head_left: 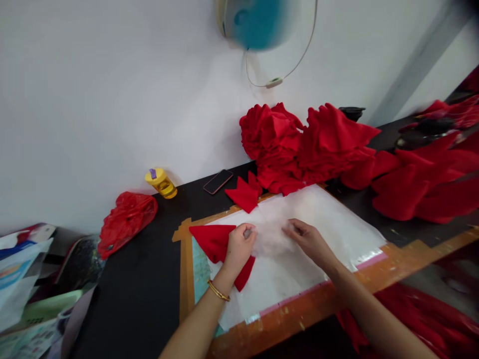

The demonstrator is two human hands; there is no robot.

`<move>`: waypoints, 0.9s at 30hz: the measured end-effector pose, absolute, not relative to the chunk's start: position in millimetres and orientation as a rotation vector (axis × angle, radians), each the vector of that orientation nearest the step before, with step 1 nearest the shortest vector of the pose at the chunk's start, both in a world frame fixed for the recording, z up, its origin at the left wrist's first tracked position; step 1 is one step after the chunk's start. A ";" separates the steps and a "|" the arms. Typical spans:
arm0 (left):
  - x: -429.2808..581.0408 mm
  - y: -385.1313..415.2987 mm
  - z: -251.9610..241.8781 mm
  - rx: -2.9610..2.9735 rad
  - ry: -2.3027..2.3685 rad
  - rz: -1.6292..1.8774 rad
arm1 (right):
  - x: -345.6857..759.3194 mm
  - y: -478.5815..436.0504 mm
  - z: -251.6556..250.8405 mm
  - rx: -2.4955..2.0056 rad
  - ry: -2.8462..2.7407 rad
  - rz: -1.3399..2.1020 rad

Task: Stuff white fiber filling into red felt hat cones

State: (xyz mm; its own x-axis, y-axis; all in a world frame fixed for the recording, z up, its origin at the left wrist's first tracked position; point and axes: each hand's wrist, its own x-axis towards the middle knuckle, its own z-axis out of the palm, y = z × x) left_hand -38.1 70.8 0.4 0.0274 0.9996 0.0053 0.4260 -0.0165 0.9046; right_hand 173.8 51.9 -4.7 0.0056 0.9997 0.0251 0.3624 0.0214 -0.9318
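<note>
My left hand (239,244) rests on a flat red fabric piece (211,240) and pinches the left edge of a thin translucent white piece (270,234). My right hand (309,240) pinches the same white piece from its right side. Both hands lie over a white sheet (337,224) spread on the work surface. A second small red fabric piece (244,195) lies just beyond the sheet's far edge.
A large heap of red fabric (318,144) fills the back right of the black table (149,279). A phone (217,181), a yellow bottle (161,182) and a red plastic bag (126,219) sit near the wall. Printed bags lie at far left.
</note>
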 end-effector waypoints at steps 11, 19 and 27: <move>-38.0 67.2 0.8 1.558 1.425 0.920 | 172.3 55.0 -14.6 -1.488 -1.522 0.936; -28.2 69.9 12.8 1.677 1.325 0.801 | 164.0 58.5 -4.7 -1.433 -1.600 1.044; -45.8 78.7 -8.1 1.523 1.445 0.889 | 187.9 62.0 -2.7 -1.369 -1.556 1.203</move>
